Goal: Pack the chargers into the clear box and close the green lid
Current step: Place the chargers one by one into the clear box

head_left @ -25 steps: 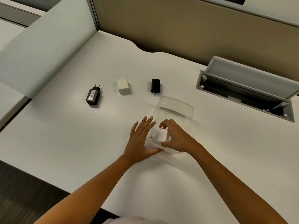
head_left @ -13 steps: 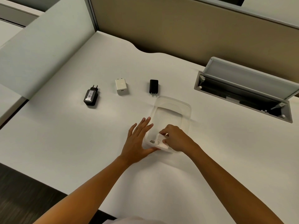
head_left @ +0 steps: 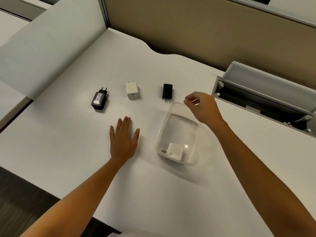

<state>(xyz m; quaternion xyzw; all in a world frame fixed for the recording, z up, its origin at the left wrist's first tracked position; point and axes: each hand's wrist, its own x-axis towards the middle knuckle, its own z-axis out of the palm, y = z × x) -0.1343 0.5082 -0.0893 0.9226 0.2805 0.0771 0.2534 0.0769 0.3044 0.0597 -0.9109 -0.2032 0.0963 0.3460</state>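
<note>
The clear box stands open on the white desk, with one white charger lying in its near end. Three chargers lie in a row behind it: a black one with round pins and a label, a white one, and a small black one. My left hand rests flat on the desk, left of the box, fingers spread. My right hand hovers over the box's far rim, fingers loosely curled, holding nothing, just right of the small black charger. No green lid is in view.
An open grey cable tray with its flap raised sits in the desk at the right. Partition panels close off the back and left. The desk's near edge drops to dark floor at the lower left.
My right hand let go of the white charger in the box and rose toward the far rim. My left hand left the box's side and now lies flat on the desk.
</note>
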